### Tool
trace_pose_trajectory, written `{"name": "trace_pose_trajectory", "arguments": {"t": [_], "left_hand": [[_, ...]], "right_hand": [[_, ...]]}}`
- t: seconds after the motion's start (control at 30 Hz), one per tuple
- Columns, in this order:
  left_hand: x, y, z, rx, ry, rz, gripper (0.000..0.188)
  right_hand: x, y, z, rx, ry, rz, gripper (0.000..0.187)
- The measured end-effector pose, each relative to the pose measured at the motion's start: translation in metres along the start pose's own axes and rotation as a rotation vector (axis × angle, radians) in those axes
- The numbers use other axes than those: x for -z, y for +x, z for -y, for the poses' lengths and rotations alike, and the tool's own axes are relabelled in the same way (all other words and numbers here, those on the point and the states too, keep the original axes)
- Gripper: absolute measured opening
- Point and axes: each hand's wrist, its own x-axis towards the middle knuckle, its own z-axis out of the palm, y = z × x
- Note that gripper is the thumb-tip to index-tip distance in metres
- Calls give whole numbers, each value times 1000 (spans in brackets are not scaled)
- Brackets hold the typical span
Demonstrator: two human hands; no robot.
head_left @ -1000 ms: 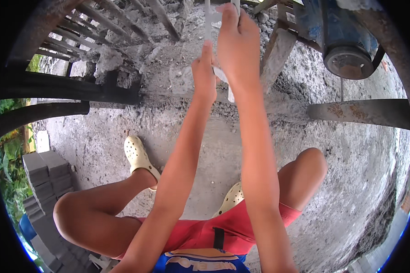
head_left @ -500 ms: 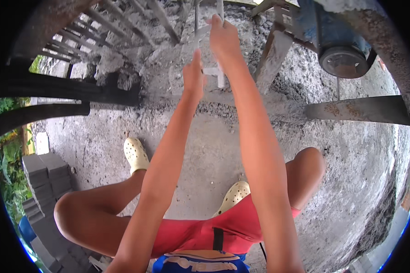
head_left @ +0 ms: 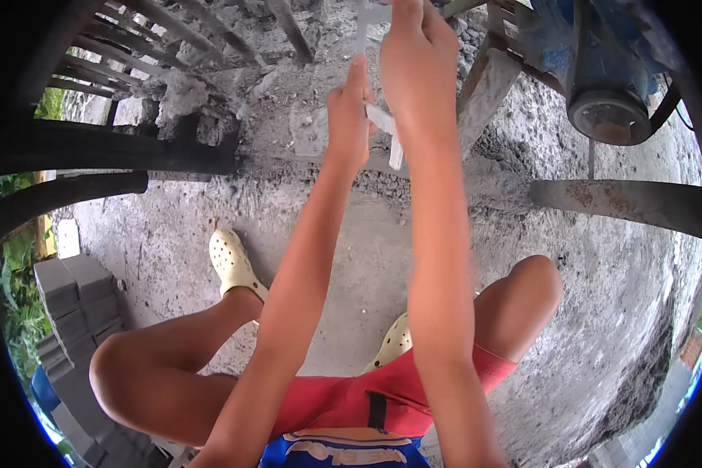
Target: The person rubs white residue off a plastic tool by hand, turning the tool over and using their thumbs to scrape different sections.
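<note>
Your left hand (head_left: pixel 349 125) is curled round the frame's (head_left: pixel 381 118) left bar (head_left: pixel 362 35); your right hand (head_left: pixel 419 74) looks closed on its right; its near end (head_left: pixel 396 154) juts towards you past your fingers (head_left: pixel 356 76). Grip evenly against twisting.

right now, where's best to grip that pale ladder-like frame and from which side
Probably with the left hand on the slim left rail and the right hand on the slim right rail, coming from the person's side. Both rails run lengthwise away from the person, and a crossbar joins them, so holding both should limit twisting.
</note>
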Motion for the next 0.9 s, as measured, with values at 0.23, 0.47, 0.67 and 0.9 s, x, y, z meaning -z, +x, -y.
{"name": "trace_pose_trajectory", "arguments": {"t": [0.23,0.47,0.67,0.9], "left_hand": [[7,-1,11,198,10,-53,46],[11,20,1,245,100,-99,46],[-5,-8,-1,89,106,-22,46],[19,-5,7,183,227,-112,45]], "right_hand": [[-2,28,-25,-34,-53,-24,40],[-21,34,-35,163,-160,-140,40],[10,-2,-6,160,1,-145,40],[-7,37,-52,-4,-19,-87,36]]}}
